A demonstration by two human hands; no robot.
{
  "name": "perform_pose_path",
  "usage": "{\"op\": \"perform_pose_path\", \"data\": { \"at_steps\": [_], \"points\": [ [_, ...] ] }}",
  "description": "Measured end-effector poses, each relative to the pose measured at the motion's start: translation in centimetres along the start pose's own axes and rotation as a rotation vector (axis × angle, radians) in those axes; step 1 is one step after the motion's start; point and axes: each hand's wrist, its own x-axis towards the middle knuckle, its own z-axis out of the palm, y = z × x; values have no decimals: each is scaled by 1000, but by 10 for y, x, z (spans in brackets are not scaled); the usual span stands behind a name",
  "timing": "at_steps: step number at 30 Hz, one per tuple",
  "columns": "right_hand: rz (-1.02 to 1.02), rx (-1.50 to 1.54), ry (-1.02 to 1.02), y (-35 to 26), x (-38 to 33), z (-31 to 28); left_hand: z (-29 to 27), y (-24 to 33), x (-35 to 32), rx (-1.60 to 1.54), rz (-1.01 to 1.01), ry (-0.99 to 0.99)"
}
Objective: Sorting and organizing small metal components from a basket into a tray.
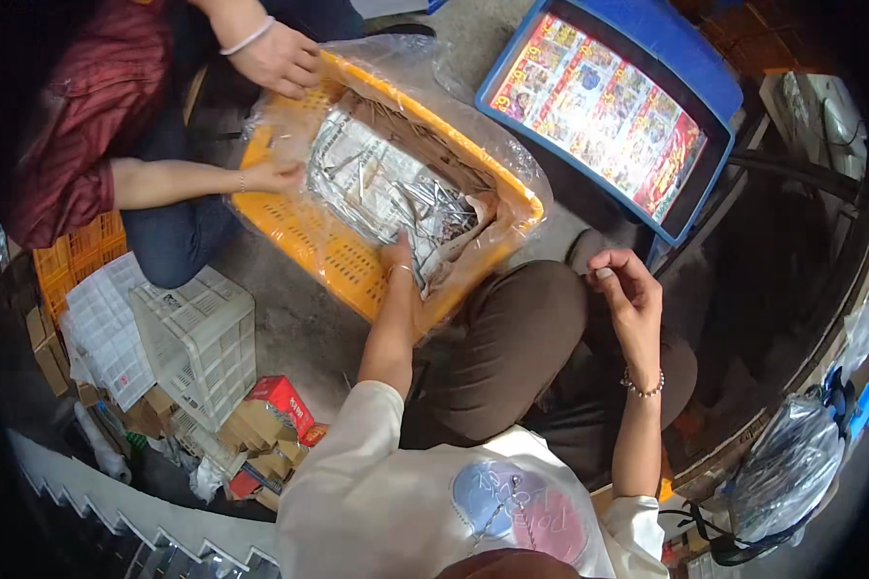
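Clearly, left hand (397,255) reaches over basket wall (326,274).

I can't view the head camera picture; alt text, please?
The person's left hand reaches into a yellow basket where thin silvery metal pieces lie on paper; their right hand is raised, clear of it. A co-worker's hands are at the basket's upper-left side, and a blue bin with a printed sheet is at upper right.

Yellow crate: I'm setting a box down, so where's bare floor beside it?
Bare floor shows between the yellow crate and the white crate, with a narrower strip toward the blue bin. Cardboard crowds the white crate's lower end.
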Motion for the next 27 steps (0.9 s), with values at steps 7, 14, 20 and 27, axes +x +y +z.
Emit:
{"op": "perform_pose_path", "data": {
  "at_steps": [7,14,20,27],
  "points": [
    [-30,-105,-7,-15,8,13,40,-32,38,-176,-131,115],
    [-72,-215,-7,-16,12,24,71,-46,61,-38,-43,399],
    [-47,-169,-45,-16,10,26,47,-36,48,-464,-143,-63],
    [152,395,-289,-58,-10,34,24,-41,42,-940,-203,-235]
  ]
}}
